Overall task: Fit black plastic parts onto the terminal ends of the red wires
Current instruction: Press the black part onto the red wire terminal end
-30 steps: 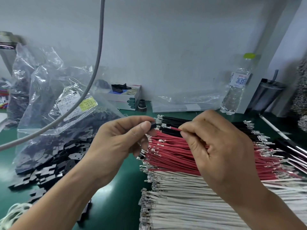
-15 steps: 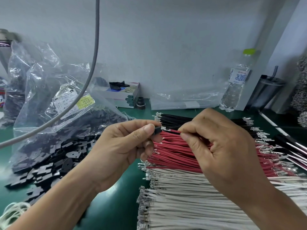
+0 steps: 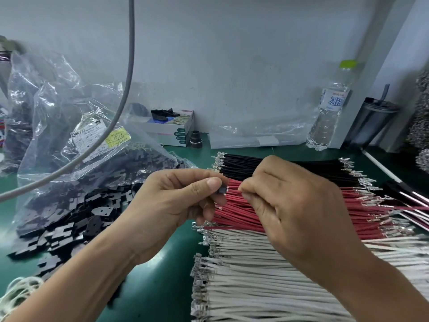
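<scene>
My left hand [image 3: 176, 205] pinches a small black plastic part [image 3: 222, 189] between thumb and forefinger. Just to its right, my right hand [image 3: 294, 212] pinches a red wire [image 3: 233, 188] near its end; the wire's tip meets the black part and its terminal is hidden. Both hands hover above a row of red wires [image 3: 236, 212] laid side by side on the green bench. To the left lies a loose pile of flat black plastic parts [image 3: 76, 219], spilling from a clear bag [image 3: 81, 145].
Black wires [image 3: 241, 163] lie behind the red row and white wires [image 3: 255, 280] in front. A grey cable [image 3: 116, 122] hangs across the left. At the back stand a small box [image 3: 173, 129], a water bottle [image 3: 329, 112] and a dark tumbler [image 3: 371, 122].
The bare metal terminal seen between the hands earlier is now out of sight, with the wire's end up against the black part. My hands have drawn closer together.
</scene>
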### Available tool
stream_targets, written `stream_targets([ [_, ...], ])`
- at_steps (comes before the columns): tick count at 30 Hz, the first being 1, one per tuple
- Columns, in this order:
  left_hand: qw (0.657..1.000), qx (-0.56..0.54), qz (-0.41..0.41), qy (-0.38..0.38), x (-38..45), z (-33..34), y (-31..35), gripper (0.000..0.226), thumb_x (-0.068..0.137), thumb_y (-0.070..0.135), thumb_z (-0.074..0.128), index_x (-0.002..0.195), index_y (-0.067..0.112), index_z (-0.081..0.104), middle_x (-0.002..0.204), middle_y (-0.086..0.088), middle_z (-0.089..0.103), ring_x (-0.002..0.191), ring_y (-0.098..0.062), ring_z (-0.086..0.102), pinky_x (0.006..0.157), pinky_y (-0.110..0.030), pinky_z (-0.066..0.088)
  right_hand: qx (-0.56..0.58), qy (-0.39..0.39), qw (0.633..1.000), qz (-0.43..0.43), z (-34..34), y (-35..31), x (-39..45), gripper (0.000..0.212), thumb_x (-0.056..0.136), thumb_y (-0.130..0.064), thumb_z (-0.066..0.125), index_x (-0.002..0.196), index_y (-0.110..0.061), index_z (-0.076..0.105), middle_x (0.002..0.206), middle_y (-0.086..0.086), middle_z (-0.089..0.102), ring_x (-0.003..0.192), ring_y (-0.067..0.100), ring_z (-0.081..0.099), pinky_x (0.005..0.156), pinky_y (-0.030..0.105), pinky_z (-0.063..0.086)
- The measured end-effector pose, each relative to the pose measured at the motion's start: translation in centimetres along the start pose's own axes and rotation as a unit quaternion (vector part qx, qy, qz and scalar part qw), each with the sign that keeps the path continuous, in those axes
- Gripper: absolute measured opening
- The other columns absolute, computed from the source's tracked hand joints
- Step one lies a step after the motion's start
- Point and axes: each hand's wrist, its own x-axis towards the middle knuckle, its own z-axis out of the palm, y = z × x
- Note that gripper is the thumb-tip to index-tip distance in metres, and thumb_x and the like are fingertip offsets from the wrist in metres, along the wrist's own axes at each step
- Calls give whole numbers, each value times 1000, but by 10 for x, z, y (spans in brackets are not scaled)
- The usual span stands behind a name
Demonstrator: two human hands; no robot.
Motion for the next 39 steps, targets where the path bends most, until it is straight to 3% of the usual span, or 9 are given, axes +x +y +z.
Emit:
stream_targets([
  [7,968,192,146,67,-4,10,-1,22,72,19,82,93,25,83,72,-5,77,55,-12,68,53,-17,52,76,-15,994,80,0,7,0,13,94,-32,62,90,-24,72,84,-16,57,72,5,56,63,23,48],
  [11,982,150,103,53,-5,10,-2,15,75,25,80,89,18,83,67,-11,74,47,-21,66,46,-27,50,97,-14,992,74,2,3,0,11,93,-26,62,87,-21,70,83,-14,56,71,4,54,66,17,43],
  [18,990,122,62,33,-7,6,-1,23,74,25,80,91,10,81,72,-15,75,47,-25,67,44,-26,48,111,-28,992,59,-5,0,1,12,92,-30,63,86,-24,71,81,-17,57,70,5,57,60,27,50],
  [23,990,129,58,28,-5,10,-6,18,77,25,81,89,12,81,74,-14,76,46,-25,66,42,-19,42,6,-8,998,55,-23,-5,-17,9,88,-32,68,91,-25,73,88,-14,58,82,13,52,63,30,45],
  [28,986,138,72,65,-3,9,-11,21,77,34,81,86,16,80,74,-11,76,46,-23,64,42,-22,39,32,-217,975,36,-26,-28,-43,21,71,-59,59,72,-42,70,72,-23,54,66,0,54,54,7,29],
  [32,987,129,74,63,-4,13,-14,19,76,32,82,86,15,81,73,-13,76,43,-20,61,43,-16,41,56,-232,968,80,-23,-34,-41,10,59,-46,72,62,-39,65,65,-23,54,61,-2,51,53,6,27],
  [34,987,125,77,65,-5,13,-14,18,76,30,82,86,14,80,73,-13,76,42,-20,61,43,-16,41,68,-238,963,103,-24,-34,-39,10,65,-43,70,68,-36,63,71,-20,56,65,-2,51,54,7,30],
  [37,988,118,76,66,-4,10,-11,17,75,28,82,88,16,81,73,-13,76,43,-19,61,42,-20,39,152,-205,957,137,-28,-25,-34,12,89,-47,53,98,-40,57,96,-22,60,86,2,57,67,16,44],
  [39,990,106,68,69,-3,8,-10,17,73,26,83,89,18,83,70,-16,74,44,-19,61,42,-23,41,200,-149,955,158,-33,-18,-26,10,93,-41,55,93,-37,63,94,-21,63,86,3,60,67,14,45],
])
